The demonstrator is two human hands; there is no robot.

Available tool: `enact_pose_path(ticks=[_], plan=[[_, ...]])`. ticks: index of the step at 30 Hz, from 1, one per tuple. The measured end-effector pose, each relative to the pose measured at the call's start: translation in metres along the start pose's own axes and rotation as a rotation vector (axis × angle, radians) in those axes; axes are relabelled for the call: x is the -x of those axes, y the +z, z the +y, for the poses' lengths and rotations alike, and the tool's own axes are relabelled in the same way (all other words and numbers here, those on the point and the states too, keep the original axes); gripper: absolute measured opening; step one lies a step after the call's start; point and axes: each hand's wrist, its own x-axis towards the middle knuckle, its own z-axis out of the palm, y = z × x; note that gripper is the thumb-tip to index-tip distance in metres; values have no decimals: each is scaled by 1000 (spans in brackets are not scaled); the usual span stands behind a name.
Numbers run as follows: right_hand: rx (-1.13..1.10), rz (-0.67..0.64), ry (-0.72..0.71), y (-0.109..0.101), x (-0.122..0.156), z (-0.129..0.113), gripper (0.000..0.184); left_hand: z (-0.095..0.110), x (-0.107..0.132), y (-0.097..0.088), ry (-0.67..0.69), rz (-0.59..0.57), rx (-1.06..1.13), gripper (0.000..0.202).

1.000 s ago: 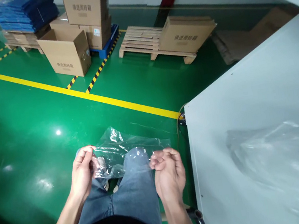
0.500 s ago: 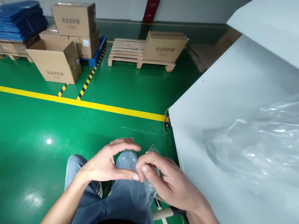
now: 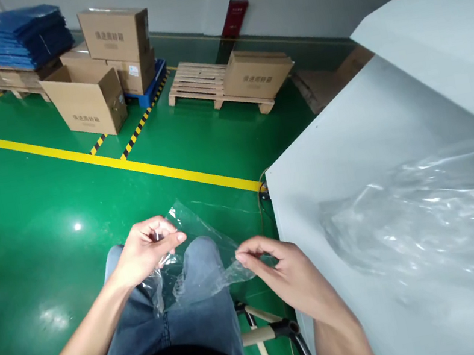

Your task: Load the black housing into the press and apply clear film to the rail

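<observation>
A small clear plastic bag (image 3: 196, 258) hangs stretched between both hands above my lap in blue jeans. My left hand (image 3: 147, 251) pinches the bag's upper left edge, fingers curled together. My right hand (image 3: 283, 270) pinches its right edge between thumb and forefinger. The bag looks empty and sags a little in the middle.
A white table (image 3: 350, 145) stands to my right with a heap of clear plastic bags (image 3: 435, 210) on it. Beyond the yellow floor line (image 3: 91, 160) stand cardboard boxes (image 3: 88, 99), a wooden pallet (image 3: 201, 79) and stacked blue sheets (image 3: 16, 33). A stool frame (image 3: 269, 334) shows below.
The hands, close together half a second ago with the bag bunched between them, have drawn apart and spread the bag out flat again.
</observation>
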Motion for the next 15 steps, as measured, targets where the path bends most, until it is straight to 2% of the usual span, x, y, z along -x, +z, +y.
enact_pose_path(ticks=[9, 15], plan=[[13, 68, -49, 1, -2, -3, 29, 5, 1, -5, 1, -63, -2, 32], [-19, 62, -20, -2, 0, 4, 21, 0, -1, -3, 11, -23, -35, 35]])
